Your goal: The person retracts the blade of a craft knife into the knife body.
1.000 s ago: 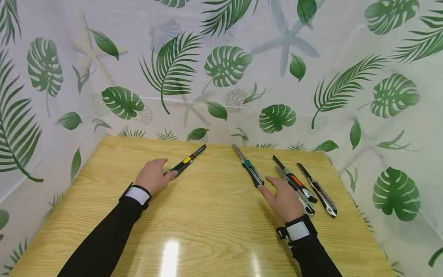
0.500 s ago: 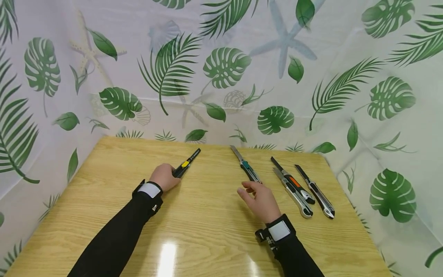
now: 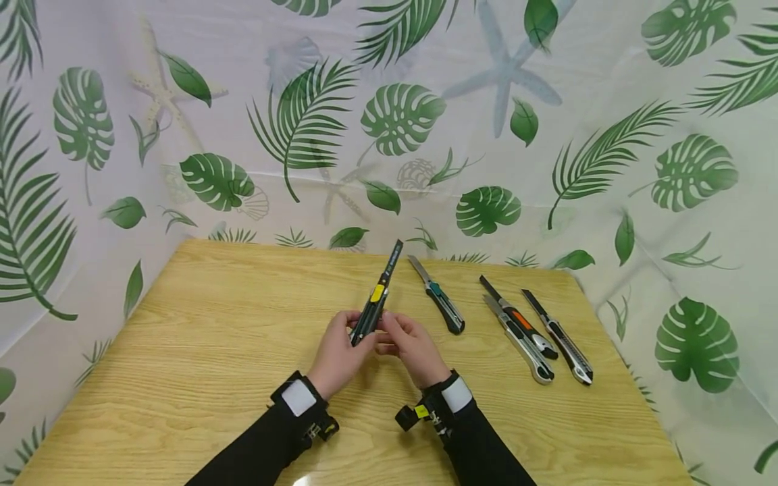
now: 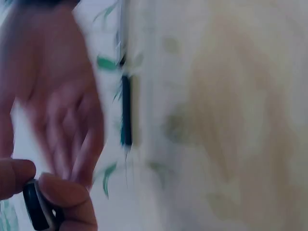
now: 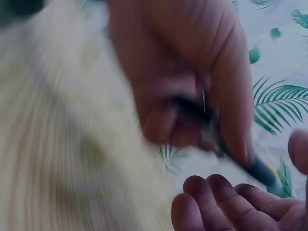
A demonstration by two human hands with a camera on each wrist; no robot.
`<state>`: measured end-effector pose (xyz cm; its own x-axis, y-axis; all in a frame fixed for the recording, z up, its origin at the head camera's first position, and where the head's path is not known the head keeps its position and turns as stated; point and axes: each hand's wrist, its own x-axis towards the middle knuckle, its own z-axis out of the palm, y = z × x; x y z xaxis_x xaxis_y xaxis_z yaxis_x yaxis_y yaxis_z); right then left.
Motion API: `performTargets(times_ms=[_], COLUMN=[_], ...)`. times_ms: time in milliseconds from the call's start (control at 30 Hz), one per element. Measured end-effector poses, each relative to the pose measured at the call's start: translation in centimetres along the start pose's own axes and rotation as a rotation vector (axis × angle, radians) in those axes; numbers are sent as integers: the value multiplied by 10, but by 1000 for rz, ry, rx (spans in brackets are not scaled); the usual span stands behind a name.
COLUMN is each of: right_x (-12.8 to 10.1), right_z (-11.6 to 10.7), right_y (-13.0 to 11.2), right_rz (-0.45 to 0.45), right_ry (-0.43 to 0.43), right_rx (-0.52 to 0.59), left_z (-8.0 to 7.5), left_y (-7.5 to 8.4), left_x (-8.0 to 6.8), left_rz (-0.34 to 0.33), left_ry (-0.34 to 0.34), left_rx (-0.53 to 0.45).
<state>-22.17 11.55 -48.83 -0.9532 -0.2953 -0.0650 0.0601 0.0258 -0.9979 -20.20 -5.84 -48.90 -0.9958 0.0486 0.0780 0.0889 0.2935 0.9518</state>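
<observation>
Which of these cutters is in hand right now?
The yellow-marked cutter, gripped by the left hand; the other four cutters lie on the table.

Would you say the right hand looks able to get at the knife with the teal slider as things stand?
Probably yes: the right hand looks open, the left hand grips the yellow-slider knife, and the teal-slider knife lies nearby on the table with nothing visible in between.
</observation>
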Motion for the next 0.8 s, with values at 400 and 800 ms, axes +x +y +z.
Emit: performTargets(times_ms=[400, 800], right_x=[-6, -23], right_z=[-3, 6], right_y=[0, -4], right_rz=[19, 46], right_ry=[92, -196], right_rx=[135, 303], left_z=[9, -9], left_y=[-1, 10], left_x=[-14, -1], left_rz=[174, 81], left_ry=[-61, -249], left_rx=[106, -377])
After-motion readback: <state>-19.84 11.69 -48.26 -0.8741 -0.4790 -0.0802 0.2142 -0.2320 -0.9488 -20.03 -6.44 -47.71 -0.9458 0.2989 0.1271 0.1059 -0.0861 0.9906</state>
